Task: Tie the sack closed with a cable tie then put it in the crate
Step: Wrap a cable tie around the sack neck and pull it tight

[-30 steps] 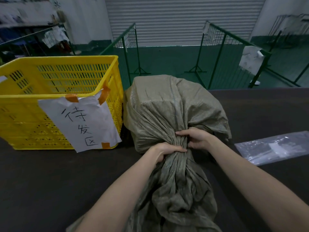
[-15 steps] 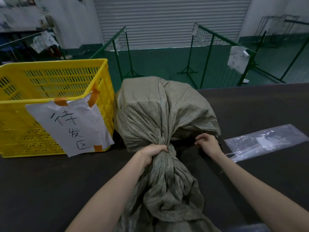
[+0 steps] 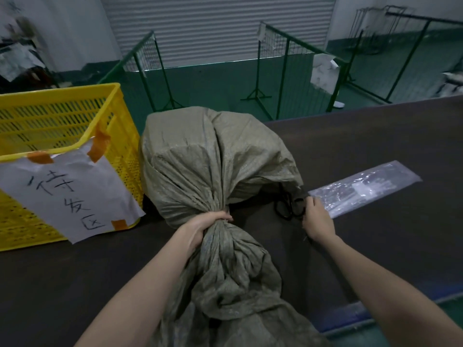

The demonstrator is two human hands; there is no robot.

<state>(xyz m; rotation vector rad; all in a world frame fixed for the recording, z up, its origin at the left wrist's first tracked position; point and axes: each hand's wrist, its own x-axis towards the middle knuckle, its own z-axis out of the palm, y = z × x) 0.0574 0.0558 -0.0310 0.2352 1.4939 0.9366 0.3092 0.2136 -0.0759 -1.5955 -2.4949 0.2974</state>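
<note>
- The worktop [image 3: 375, 136] is a dark flat surface; it carries the sack, the crate and a clear bag.
- The crate [image 3: 62, 116] is yellow perforated plastic. It stands at the left, its side wall touching or just beside the sack. What can be seen of its interior holds no sack.
- The sack [image 3: 208, 166] is grey-green woven material. It lies in the middle of the worktop with a bulky, box-like load in the far end and the loose mouth trailing toward the person.
- The label [image 3: 67, 191] is a white sheet fixed to the crate front with orange tape. It bears three handwritten characters, 待发区.
- The clear bag [image 3: 363, 189] lies at the right of the sack. It appears to hold pale cable ties; this is a judgement, as the contents are blurred. No printing on it is legible.
- The left hand [image 3: 200, 229] grips the gathered neck of the sack, fingers curled round it.
- The right hand [image 3: 317, 221] rests at the near end of the clear bag, beside a black cord [image 3: 288, 206]. Whether it pinches anything cannot be told.
- Task status, as judged: neck gathered; no tie visible on it. Remaining: fetch a tie, cinch it, place the sack in the crate.
</note>
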